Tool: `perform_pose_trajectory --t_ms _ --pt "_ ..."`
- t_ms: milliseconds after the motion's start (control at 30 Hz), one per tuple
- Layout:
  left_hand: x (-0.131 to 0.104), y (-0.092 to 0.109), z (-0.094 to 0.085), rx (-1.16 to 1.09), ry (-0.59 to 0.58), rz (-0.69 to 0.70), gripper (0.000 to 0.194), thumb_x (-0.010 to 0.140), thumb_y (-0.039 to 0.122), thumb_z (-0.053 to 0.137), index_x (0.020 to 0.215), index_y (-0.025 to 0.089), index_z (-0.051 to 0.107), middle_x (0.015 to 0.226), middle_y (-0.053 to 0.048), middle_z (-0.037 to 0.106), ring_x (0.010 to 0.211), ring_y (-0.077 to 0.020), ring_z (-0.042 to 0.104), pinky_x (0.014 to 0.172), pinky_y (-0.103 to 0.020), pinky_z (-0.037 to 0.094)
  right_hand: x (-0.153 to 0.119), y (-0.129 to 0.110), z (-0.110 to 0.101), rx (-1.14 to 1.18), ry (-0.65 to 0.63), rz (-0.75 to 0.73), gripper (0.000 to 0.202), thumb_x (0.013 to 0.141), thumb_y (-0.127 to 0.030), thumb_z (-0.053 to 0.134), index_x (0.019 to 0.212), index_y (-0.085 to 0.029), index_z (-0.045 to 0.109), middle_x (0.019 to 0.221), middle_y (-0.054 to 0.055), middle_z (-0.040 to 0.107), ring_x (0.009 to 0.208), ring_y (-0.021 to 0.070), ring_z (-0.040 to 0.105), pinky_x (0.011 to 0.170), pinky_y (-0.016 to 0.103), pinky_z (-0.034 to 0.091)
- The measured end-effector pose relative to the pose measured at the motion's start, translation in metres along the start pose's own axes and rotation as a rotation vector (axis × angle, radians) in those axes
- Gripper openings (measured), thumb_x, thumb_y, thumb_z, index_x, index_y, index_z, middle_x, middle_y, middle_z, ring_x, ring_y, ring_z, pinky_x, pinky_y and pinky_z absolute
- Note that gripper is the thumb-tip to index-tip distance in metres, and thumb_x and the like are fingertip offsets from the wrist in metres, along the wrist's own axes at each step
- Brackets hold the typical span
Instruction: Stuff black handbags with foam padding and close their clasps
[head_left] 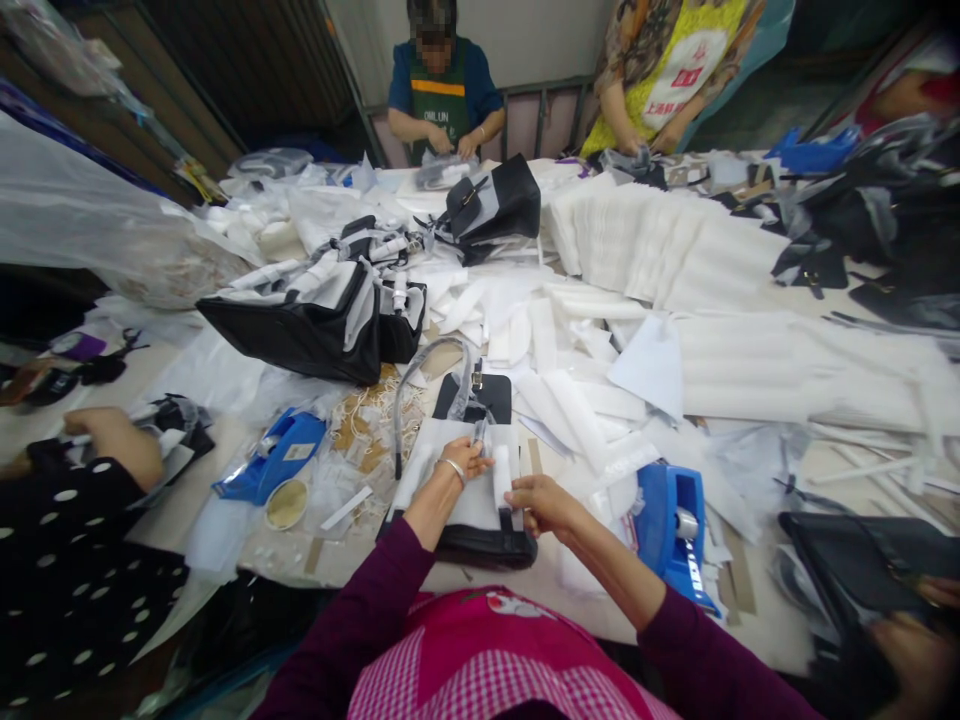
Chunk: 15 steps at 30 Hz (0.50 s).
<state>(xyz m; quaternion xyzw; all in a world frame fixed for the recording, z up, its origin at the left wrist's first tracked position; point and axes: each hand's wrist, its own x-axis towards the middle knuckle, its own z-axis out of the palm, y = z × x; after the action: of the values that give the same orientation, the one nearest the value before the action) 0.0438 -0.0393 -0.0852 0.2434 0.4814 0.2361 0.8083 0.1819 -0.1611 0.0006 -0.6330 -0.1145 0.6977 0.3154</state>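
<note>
A black handbag [480, 553] lies on the table right in front of me, its face covered by a white protective sheet [442, 445]. A looped handle [400, 400] in see-through plastic arcs off its far left side. My left hand [466, 460] is over the middle of the bag, fingers drawn together beside a small plastic-wrapped part; what they grip is too small to make out. At the bag's right side, my right hand [544, 503] pinches the edge of a white foam wrap [502, 480] around a strap.
Blue tape dispensers stand left [285, 455] and right [670, 525] of the bag. Farther back are wrapped black bags [300, 325] and stacked white foam sheets [645, 235]. Co-workers' hands work at the far side [450, 142], at left [124, 440] and at right [915, 650].
</note>
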Motion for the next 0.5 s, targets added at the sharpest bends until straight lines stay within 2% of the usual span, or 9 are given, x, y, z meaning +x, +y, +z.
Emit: perform_pose_trajectory --t_ms 100,233,333,500 --pt "-0.001 -0.006 -0.001 -0.017 -0.033 -0.017 0.032 0.072 0.01 0.069 0.1 0.014 0.055 0.089 -0.013 0.069 0.083 -0.0263 0.068 0.08 -0.041 0.053 -0.004 0.01 0.008 0.14 -0.038 0.009 0.018 0.072 -0.022 0.061 0.073 -0.018 0.044 0.045 -0.007 0.047 0.034 0.0083 0.048 0.032 0.017 0.038" --pt "-0.005 -0.009 0.006 -0.041 0.012 0.009 0.032 0.07 0.008 0.067 0.098 0.017 0.054 0.085 -0.009 0.068 0.08 -0.0262 0.068 0.08 -0.044 0.054 -0.01 0.022 0.016 0.317 -0.009 -0.181 0.037 0.064 -0.03 0.07 0.088 -0.019 0.044 0.064 -0.003 0.06 0.054 0.0157 0.066 0.046 0.022 0.052" --pt "-0.007 -0.01 0.013 -0.08 0.013 0.024 0.03 0.072 0.008 0.064 0.099 0.017 0.056 0.087 -0.008 0.068 0.086 -0.0261 0.067 0.082 -0.042 0.053 -0.012 0.025 0.022 0.278 -0.008 -0.265 0.046 0.059 -0.038 0.073 0.091 -0.018 0.046 0.067 -0.002 0.061 0.058 0.0178 0.068 0.051 0.023 0.054" --pt "-0.006 -0.017 0.022 -0.19 -0.055 -0.027 0.01 0.082 0.014 0.056 0.091 0.014 0.061 0.086 -0.008 0.068 0.089 -0.0243 0.065 0.08 -0.037 0.053 -0.003 0.031 0.023 0.162 -0.027 -0.293 0.042 0.063 -0.046 0.068 0.087 -0.017 0.051 0.068 -0.001 0.062 0.06 0.0188 0.068 0.053 0.025 0.055"
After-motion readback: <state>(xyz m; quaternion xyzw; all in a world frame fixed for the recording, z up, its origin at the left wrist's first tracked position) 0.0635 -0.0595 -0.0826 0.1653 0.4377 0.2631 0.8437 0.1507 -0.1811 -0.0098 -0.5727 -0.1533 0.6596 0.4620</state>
